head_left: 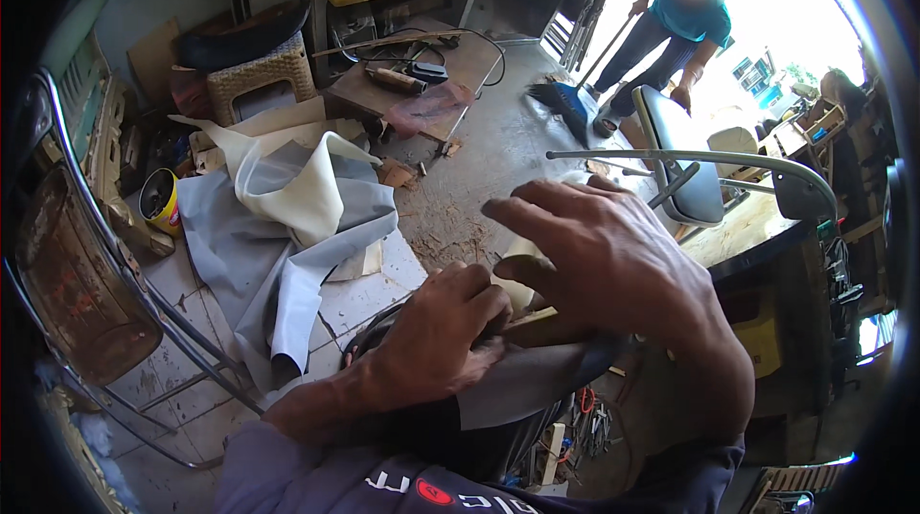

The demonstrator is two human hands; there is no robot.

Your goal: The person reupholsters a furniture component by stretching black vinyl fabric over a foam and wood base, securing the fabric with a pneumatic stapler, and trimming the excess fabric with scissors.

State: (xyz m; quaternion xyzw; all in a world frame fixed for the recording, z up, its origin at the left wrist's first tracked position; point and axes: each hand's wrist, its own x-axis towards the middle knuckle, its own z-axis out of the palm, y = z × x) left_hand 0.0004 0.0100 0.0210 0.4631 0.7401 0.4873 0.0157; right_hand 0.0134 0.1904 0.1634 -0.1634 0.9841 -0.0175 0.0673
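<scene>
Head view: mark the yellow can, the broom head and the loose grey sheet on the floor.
yellow can (165,205), head view, on its side wall.
broom head (572,104), head view, on the blue bristle block.
grey sheet (240,246), head view, on its flat middle.

The floor (517,145) is bare grey concrete farther off and pale cracked tile (369,298) nearer. Wood shavings (450,236) and small wood scraps (396,172) are scattered over the concrete. A crumpled grey sheet (240,246) lies spread across the tile, with a cream sheet (297,188) folded on top of it. Beside the grey sheet stands an open yellow can (159,200). A woven basket (261,83) sits farther back. A low board (422,73) rests on the floor, carrying a black cable (479,40) and a tool (395,79). A broom (567,102) touches the concrete.
</scene>
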